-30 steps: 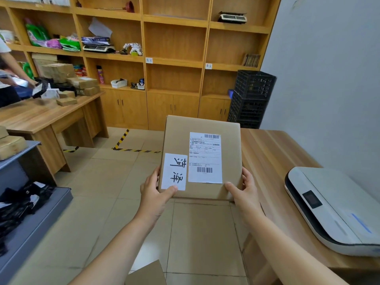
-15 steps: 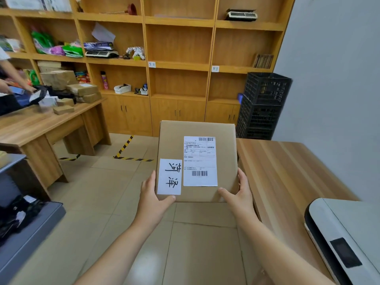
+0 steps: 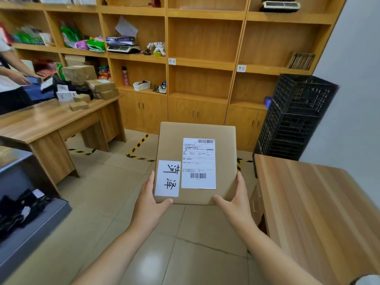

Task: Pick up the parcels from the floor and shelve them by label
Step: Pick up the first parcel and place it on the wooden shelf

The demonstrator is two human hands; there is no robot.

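Out in front of the chest, the parcel (image 3: 196,163) sat level between both hands: the left hand (image 3: 151,199) clamped its near left corner, the right hand (image 3: 234,197) its near right corner, thumbs on top. Stiff cardboard, it looked light and rigid, best held by opposite edges as here. Compared with half a second before, the wooden shelves (image 3: 205,64) stood closer and the white machine on the table (image 3: 318,202) had left view.

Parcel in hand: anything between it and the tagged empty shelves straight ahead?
Nothing visible. The parcel is held by the left hand and right hand over open floor; the tagged shelves ahead stand unobstructed.
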